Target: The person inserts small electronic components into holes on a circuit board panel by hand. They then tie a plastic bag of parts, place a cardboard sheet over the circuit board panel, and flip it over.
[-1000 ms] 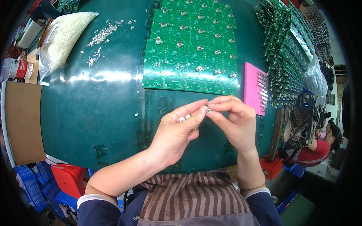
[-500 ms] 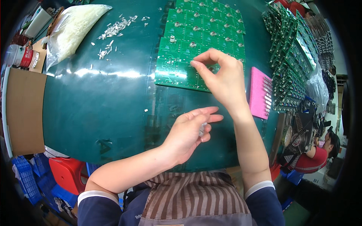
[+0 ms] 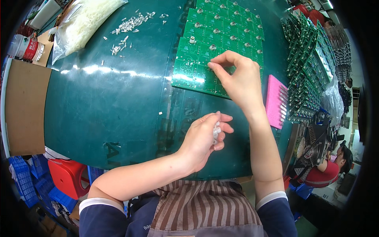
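Note:
A panel of green circuit boards (image 3: 201,51) lies on the table in front of me, with small pale round parts standing on it in rows. My right hand (image 3: 241,81) is over the panel's near part, thumb and forefinger pinched close to its surface. Whatever sits in that pinch is too small or hidden to make out. Lower and to the left, my left hand (image 3: 203,138) is curled around several small white plastic pieces (image 3: 216,132), which show between thumb and fingers.
A pink foam block (image 3: 275,102) holding rows of small metal parts lies right of the panel. Beyond it lean stacked circuit boards (image 3: 310,67). At far left are a bag of pale pieces (image 3: 85,27) and loose small parts (image 3: 134,23). A person in red (image 3: 325,172) sits at right.
The view has shifted, so the table things sit slightly differently. My left thumb has moved up toward the forefinger, and more white pieces show. My right hand stays pinched over the panel.

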`<state>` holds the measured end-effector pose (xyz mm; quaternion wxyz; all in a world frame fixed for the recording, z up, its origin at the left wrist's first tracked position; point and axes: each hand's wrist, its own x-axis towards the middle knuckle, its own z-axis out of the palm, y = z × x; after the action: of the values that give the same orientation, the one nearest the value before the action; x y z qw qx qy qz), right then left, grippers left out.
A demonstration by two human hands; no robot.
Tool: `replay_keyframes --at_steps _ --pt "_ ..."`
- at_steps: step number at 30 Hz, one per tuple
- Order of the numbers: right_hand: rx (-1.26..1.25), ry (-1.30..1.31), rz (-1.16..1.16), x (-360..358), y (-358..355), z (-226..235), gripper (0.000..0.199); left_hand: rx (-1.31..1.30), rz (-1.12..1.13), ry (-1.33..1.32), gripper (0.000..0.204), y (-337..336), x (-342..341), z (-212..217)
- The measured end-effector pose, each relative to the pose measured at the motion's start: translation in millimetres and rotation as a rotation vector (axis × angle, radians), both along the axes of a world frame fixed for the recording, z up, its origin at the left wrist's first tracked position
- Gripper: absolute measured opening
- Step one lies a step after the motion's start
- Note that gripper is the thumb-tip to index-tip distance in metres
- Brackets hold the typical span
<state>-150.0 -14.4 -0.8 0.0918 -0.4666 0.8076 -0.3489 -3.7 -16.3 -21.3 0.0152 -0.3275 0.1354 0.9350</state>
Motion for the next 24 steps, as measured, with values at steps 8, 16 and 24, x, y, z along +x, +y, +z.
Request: replay_keyframes --at_steps 8,16,24 --pt "-0.021 0.035 0.016 0 3 -4 0.007 0.06 0.039 0.047 0.035 -1 1 2" --pt "-0.03 0.024 0.021 1 3 -4 0.006 0.038 0.108 -0.009 0.036 2 1 5" --pt "-0.112 0.139 0.074 1 6 -13 0.006 -0.061 0.13 -0.004 0.033 4 0 4"
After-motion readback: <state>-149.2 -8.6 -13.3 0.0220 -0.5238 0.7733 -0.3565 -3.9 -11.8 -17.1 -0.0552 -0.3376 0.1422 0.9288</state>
